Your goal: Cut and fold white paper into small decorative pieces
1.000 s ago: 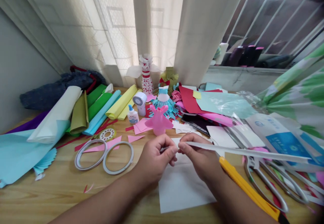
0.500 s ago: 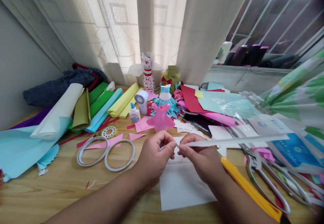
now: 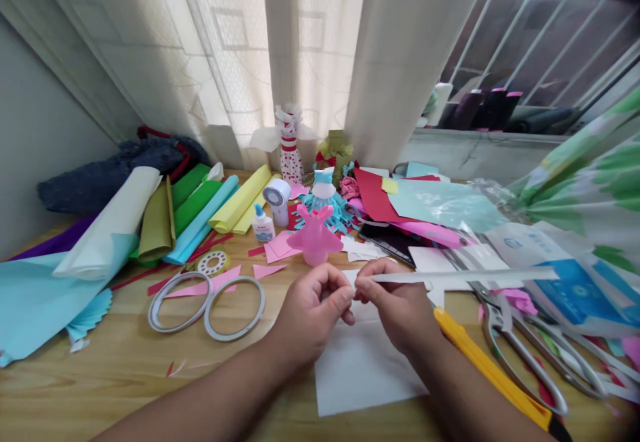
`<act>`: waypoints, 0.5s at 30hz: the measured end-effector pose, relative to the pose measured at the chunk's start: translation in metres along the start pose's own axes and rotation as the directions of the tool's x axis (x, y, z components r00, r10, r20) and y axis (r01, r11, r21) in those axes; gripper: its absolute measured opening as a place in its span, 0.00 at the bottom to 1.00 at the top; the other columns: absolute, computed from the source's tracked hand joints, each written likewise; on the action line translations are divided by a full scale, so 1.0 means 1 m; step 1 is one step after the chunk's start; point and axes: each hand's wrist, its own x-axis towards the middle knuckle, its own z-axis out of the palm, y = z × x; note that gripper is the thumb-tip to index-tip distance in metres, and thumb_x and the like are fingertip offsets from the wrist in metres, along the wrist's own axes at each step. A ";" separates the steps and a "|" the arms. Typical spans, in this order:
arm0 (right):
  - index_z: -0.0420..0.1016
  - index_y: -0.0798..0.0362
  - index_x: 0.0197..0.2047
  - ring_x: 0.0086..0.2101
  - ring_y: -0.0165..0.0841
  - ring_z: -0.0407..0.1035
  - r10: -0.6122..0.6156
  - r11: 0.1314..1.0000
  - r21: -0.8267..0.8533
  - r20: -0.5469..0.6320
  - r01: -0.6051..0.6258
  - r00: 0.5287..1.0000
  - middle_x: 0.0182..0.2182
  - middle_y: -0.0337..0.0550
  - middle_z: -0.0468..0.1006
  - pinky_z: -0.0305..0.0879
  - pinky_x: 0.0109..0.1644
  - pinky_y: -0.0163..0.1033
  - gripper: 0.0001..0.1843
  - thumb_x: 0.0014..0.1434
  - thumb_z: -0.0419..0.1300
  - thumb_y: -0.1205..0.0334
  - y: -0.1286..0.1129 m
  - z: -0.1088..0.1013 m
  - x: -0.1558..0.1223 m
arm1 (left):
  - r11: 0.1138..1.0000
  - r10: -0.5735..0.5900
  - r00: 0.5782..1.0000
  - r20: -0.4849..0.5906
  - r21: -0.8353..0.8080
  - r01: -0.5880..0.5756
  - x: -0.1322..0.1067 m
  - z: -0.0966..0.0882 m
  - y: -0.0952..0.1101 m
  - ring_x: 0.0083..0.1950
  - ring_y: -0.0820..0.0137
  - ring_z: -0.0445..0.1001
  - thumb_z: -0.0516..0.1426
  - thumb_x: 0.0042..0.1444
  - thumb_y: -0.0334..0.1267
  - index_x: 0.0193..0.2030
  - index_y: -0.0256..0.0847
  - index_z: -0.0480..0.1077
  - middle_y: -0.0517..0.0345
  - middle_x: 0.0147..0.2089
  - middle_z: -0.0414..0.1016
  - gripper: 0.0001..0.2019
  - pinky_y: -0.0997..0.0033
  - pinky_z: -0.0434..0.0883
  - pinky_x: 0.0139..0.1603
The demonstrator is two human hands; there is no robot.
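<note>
My left hand and my right hand meet over a white paper sheet on the wooden table. Both pinch the near end of a long folded white paper strip, which reaches out to the right above the clutter. The fingers of both hands are curled shut around that end. Just beyond my hands stands a pink paper dress figure. A yellow utility knife lies under my right forearm.
Two tape rings lie left of my hands, with a glue bottle and rolled coloured paper sheets behind them. Large scissors and plastic packets crowd the right. Paper dolls stand by the curtain.
The strip's far end has shortened and dropped slightly as my hands worked its near end. My hands have stayed in nearly the same spot.
</note>
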 end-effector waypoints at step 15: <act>0.69 0.53 0.26 0.27 0.31 0.69 -0.001 0.996 0.092 0.163 -0.014 0.987 0.23 0.37 0.72 0.65 0.31 0.37 0.10 0.52 0.63 0.59 -0.004 0.004 -0.005 | 0.984 -0.034 0.998 -0.057 0.171 0.043 0.001 -0.004 0.006 0.23 0.76 0.66 0.55 0.53 0.35 0.28 0.38 0.61 0.65 0.22 0.65 0.07 0.76 0.63 0.25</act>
